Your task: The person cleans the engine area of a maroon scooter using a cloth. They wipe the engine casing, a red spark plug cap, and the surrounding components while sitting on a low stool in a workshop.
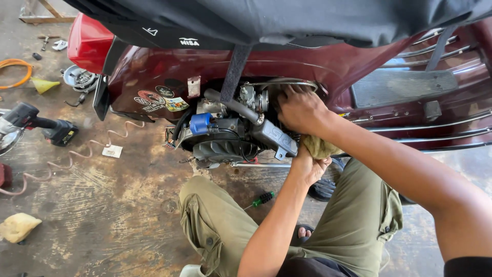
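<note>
The right hand [302, 110] has its fingertips pushed into the dark engine opening [277, 97], so what they touch cannot be told. Just below it, the left hand [310, 166] covers most of a yellowish rag [320, 146], and its fingers are out of sight. A black seat cover [307, 18] above the right hand hides the scooter's top and runs off the upper edge. Far left of both hands, a round metal part [7, 136] is cut by the picture's edge.

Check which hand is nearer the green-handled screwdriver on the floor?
Left. The left hand is just up-right of the screwdriver; the right hand is higher, at the engine.
</note>
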